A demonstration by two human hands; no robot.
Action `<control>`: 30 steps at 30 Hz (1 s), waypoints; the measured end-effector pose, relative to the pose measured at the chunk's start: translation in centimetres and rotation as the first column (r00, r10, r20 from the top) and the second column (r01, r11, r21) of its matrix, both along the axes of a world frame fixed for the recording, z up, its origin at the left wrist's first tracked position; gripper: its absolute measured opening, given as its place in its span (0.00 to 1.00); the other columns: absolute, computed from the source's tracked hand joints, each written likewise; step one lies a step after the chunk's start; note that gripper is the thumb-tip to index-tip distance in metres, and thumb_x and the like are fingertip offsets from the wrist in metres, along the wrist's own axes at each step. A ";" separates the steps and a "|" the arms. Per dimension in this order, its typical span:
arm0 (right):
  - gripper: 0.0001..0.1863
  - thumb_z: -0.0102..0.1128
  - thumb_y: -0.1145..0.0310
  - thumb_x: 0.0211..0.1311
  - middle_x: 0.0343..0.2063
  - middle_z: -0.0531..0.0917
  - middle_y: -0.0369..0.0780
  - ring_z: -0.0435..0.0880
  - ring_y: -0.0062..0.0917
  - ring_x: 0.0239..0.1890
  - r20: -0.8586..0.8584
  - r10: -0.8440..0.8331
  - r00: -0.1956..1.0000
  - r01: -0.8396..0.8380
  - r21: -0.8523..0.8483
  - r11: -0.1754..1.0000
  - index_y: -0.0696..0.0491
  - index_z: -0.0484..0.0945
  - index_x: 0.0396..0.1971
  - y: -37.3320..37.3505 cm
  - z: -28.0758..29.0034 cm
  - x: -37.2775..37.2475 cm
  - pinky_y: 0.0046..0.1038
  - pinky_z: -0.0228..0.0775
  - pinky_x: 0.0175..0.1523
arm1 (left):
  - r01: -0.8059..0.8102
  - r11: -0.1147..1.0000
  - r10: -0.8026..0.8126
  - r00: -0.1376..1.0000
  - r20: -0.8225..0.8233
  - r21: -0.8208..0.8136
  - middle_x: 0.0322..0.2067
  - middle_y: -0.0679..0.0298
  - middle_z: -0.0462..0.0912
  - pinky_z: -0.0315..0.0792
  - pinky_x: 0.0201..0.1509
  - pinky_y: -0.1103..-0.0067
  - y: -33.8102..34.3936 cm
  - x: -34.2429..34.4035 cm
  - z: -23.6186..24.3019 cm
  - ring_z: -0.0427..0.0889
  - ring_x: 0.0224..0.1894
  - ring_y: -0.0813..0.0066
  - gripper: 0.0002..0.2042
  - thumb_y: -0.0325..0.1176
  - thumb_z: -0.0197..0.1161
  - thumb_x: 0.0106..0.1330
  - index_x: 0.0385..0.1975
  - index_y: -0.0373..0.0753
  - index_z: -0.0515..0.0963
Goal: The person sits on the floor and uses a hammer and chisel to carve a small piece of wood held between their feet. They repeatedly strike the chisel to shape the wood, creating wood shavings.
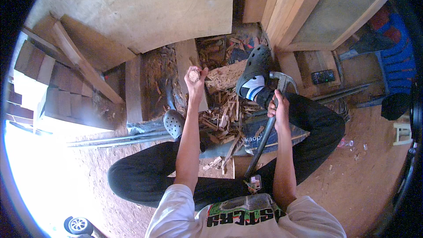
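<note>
My left hand [197, 84] is closed around a round-ended wooden piece [194, 76]. Its pale, rough end faces up, and the rest is hidden by my fingers and wrist. My right hand [279, 111] grips the dark shaft of a claw hammer [264, 136] just below its head. The hammer's metal head points away from me, and the shaft slants down toward my lap. Between my hands lies a rough, chipped block of wood [224, 76], with my right clog [256, 64] at its right end. Splintered wood chips [227, 114] are heaped on the near side of the block.
A large pale board [176, 4] stands at the far side. Wooden beams [187, 57] lie near my left foot. Stacked planks [48, 68] fill the left. A black remote control [323, 76] rests on wood at right, near a person in blue clothing [396, 57].
</note>
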State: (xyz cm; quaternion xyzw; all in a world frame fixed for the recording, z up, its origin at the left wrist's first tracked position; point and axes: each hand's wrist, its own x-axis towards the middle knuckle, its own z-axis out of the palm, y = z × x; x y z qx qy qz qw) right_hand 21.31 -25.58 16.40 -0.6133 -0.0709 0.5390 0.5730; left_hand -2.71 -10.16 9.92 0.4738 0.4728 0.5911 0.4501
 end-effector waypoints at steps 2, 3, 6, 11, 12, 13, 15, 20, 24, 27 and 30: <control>0.18 0.58 0.50 0.60 0.11 0.64 0.28 0.59 0.11 0.08 0.009 0.002 1.000 -0.002 -0.004 1.000 0.46 0.65 0.24 0.0 -0.3 0.1 0.16 0.48 0.14 | -0.030 0.999 0.031 0.999 0.016 -0.009 0.23 0.74 0.70 0.63 0.34 0.85 0.1 -0.2 -0.5 0.66 0.28 0.85 0.11 0.29 0.68 0.58 0.23 0.38 0.70; 0.18 0.58 0.50 0.60 0.11 0.64 0.28 0.59 0.11 0.08 0.015 -0.004 1.000 0.004 -0.007 1.000 0.46 0.65 0.24 0.1 -0.5 0.1 0.16 0.48 0.14 | -0.049 0.997 0.049 0.999 0.009 -0.062 0.24 0.74 0.70 0.62 0.34 0.85 0.3 -0.3 -0.7 0.65 0.28 0.85 0.11 0.29 0.68 0.58 0.23 0.38 0.70; 0.18 0.58 0.49 0.59 0.11 0.64 0.28 0.59 0.11 0.09 0.033 0.005 0.999 -0.004 -0.021 1.000 0.46 0.65 0.25 0.1 -1.0 0.3 0.16 0.49 0.14 | -0.071 0.993 0.071 0.997 -0.005 -0.093 0.22 0.74 0.69 0.61 0.32 0.83 1.0 -1.0 -0.8 0.64 0.26 0.84 0.12 0.33 0.68 0.58 0.22 0.39 0.70; 0.19 0.59 0.48 0.58 0.12 0.64 0.28 0.60 0.11 0.10 0.034 0.028 0.999 -0.027 -0.022 0.999 0.46 0.65 0.26 0.1 -1.3 0.2 0.17 0.52 0.14 | -0.074 0.986 0.062 0.995 -0.081 -0.148 0.21 0.74 0.69 0.62 0.32 0.82 1.0 -1.2 -1.1 0.64 0.25 0.83 0.13 0.36 0.69 0.58 0.21 0.39 0.71; 0.19 0.59 0.48 0.58 0.12 0.64 0.28 0.60 0.11 0.09 0.036 0.019 0.999 -0.018 -0.023 1.000 0.46 0.65 0.26 0.1 -1.3 0.2 0.17 0.52 0.14 | -0.098 0.979 0.089 0.994 -0.060 -0.176 0.21 0.74 0.70 0.62 0.32 0.82 0.8 -1.1 -1.3 0.64 0.26 0.83 0.13 0.35 0.69 0.58 0.21 0.40 0.71; 0.19 0.59 0.48 0.59 0.12 0.64 0.28 0.60 0.11 0.09 0.027 0.025 0.999 -0.025 -0.024 0.999 0.46 0.65 0.25 0.1 -1.4 0.1 0.17 0.52 0.14 | -0.118 0.974 0.112 0.993 -0.040 -0.192 0.21 0.74 0.70 0.62 0.32 0.82 0.6 -0.9 -1.6 0.64 0.26 0.83 0.13 0.35 0.69 0.57 0.21 0.40 0.71; 0.18 0.59 0.49 0.60 0.11 0.64 0.28 0.60 0.11 0.09 0.031 0.041 0.999 -0.040 -0.026 0.999 0.46 0.65 0.25 0.1 -1.4 0.0 0.17 0.51 0.15 | -0.135 0.969 0.141 0.990 0.013 -0.209 0.22 0.73 0.71 0.63 0.33 0.82 0.2 -0.5 -2.1 0.65 0.26 0.83 0.13 0.34 0.70 0.57 0.21 0.40 0.71; 0.19 0.58 0.49 0.60 0.12 0.64 0.27 0.60 0.11 0.09 0.030 0.048 0.998 -0.048 -0.015 0.999 0.46 0.65 0.24 0.2 -1.3 -0.2 0.17 0.51 0.15 | -0.120 0.975 0.128 0.991 0.031 -0.187 0.23 0.73 0.71 0.63 0.34 0.83 -0.1 -0.5 -3.3 0.66 0.26 0.84 0.12 0.33 0.70 0.57 0.22 0.41 0.71; 0.18 0.58 0.49 0.60 0.12 0.64 0.27 0.60 0.11 0.09 0.034 0.036 0.999 -0.035 -0.041 0.999 0.46 0.65 0.24 0.3 -1.4 -0.2 0.17 0.51 0.15 | 0.009 0.999 -0.014 0.993 -0.120 -0.039 0.24 0.74 0.70 0.64 0.35 0.82 -0.1 -0.9 -3.8 0.66 0.29 0.83 0.09 0.32 0.67 0.60 0.26 0.42 0.71; 0.18 0.57 0.50 0.61 0.12 0.64 0.27 0.60 0.11 0.09 0.035 0.039 0.999 -0.038 -0.030 0.999 0.46 0.65 0.24 0.2 -1.4 -0.2 0.17 0.51 0.15 | 0.144 0.989 -0.148 0.968 -0.201 -0.033 0.24 0.74 0.70 0.64 0.35 0.83 -0.2 -0.8 -4.1 0.66 0.28 0.83 0.09 0.31 0.67 0.60 0.25 0.41 0.71; 0.17 0.57 0.50 0.61 0.12 0.64 0.28 0.60 0.11 0.09 0.021 0.048 0.999 -0.048 -0.011 0.999 0.46 0.65 0.25 0.2 -1.5 -0.2 0.17 0.51 0.15 | 0.214 0.975 -0.198 0.955 -0.220 0.051 0.20 0.72 0.68 0.63 0.30 0.82 -0.1 -0.2 -4.5 0.64 0.25 0.83 0.13 0.33 0.67 0.59 0.22 0.38 0.69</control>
